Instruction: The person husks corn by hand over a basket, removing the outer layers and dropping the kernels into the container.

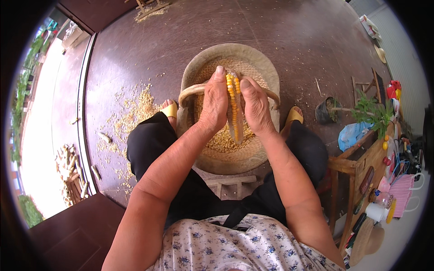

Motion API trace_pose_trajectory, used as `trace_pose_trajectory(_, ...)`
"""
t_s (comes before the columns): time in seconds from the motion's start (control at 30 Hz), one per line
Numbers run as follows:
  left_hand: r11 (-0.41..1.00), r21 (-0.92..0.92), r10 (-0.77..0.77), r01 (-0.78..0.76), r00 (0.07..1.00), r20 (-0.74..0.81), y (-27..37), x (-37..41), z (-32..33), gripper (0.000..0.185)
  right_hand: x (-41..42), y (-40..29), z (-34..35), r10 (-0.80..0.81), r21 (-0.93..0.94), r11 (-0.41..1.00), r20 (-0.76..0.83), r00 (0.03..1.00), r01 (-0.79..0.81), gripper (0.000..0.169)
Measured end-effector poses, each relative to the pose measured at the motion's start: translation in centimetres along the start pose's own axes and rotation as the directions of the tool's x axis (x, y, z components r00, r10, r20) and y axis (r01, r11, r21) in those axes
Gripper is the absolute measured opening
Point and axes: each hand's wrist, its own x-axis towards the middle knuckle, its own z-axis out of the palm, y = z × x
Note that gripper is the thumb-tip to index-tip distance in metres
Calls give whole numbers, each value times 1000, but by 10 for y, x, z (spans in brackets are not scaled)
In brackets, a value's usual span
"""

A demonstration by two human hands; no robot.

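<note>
A partly stripped corn cob (234,108) stands lengthwise between my two hands, above a woven basket (230,166). Rows of yellow kernels remain on it beside bare strips. My left hand (216,98) grips its left side, thumb pointing away from me. From the right, my right hand (256,106) holds the cob near its far end; the fingers of both hands are mostly hidden behind it. Loose kernels (220,140) lie in the basket under the cob. The basket's arched handle (191,90) passes beneath my hands.
The basket stands between my feet. Scattered kernels (144,105) cover the floor to the left, with a pile of bare cobs (71,172) past the door track. At right are a potted plant (327,110) and a wooden table (342,164) bearing household items.
</note>
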Motion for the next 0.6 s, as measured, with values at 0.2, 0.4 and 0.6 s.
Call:
trace_pose_trajectory(0.2,984,146,90,-101,993,78,1,-10,9,49,5,1,11,-113,-60,993,-121,986,106,41)
trace_pose_trajectory(0.4,990,35,133,-135,990,42,-4,-10,10,49,6,13,9,161,250,960,-126,979,-126,37)
trace_pose_trajectory(0.6,905,317,271,-283,959,81,-10,-6,4,43,0,3,13,-23,-78,997,-204,979,7,36)
